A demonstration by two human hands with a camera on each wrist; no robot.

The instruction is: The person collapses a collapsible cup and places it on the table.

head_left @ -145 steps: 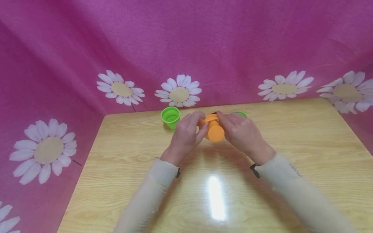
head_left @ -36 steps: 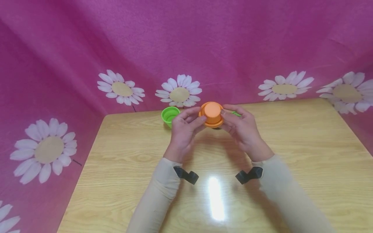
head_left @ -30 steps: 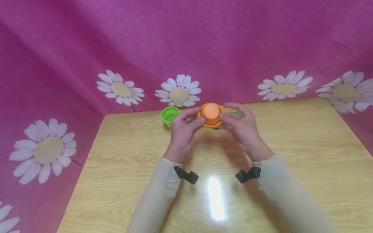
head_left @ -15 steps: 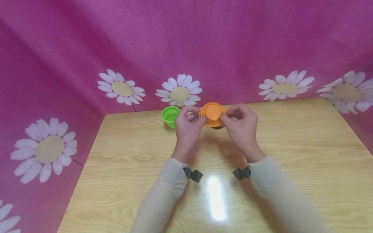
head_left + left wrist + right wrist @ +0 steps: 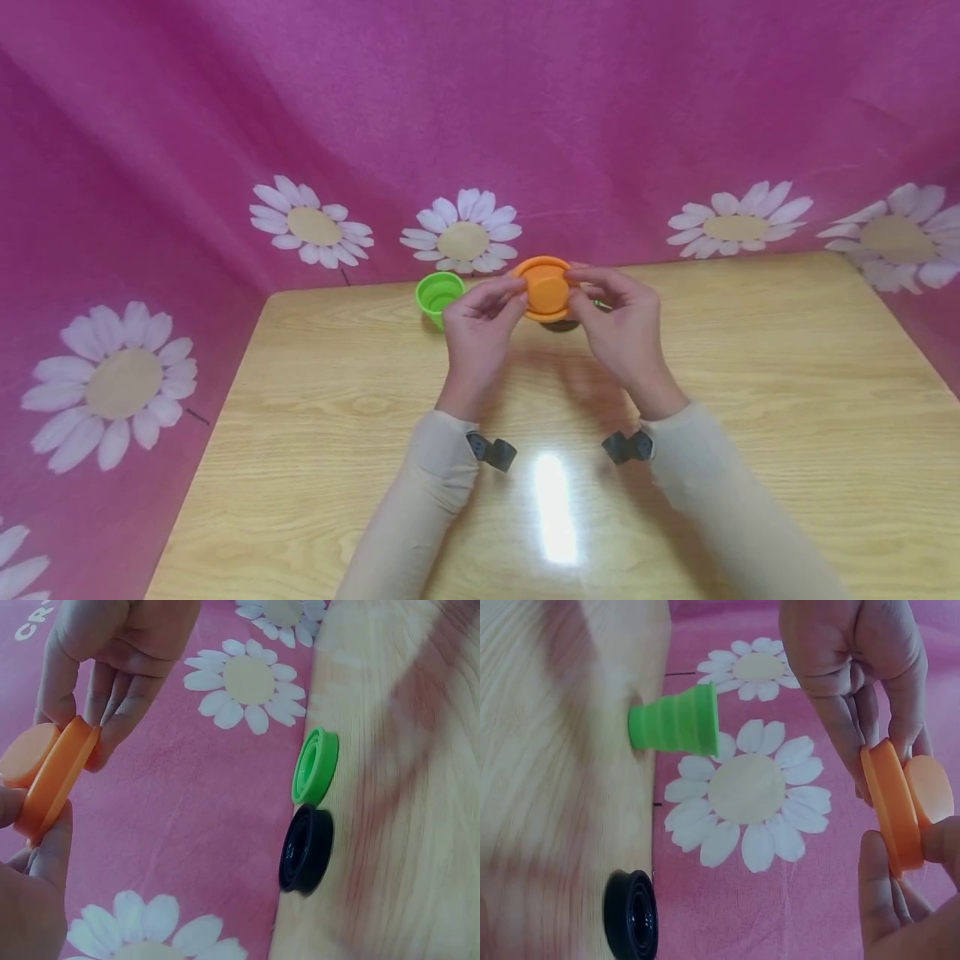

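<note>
1. Head: looked forward and down from above, widest view; table [image 5: 555, 408] and curtain [image 5: 525, 125] both fit.
2. Left wrist: sat close to orange cup [image 5: 60, 780], faced curtain, rolled sideways, table along right.
3. Right wrist: also close, rolled opposite, table ran left.
4. Both wrist views shared orange cup, black disc [image 5: 319, 851], curtain.
</note>
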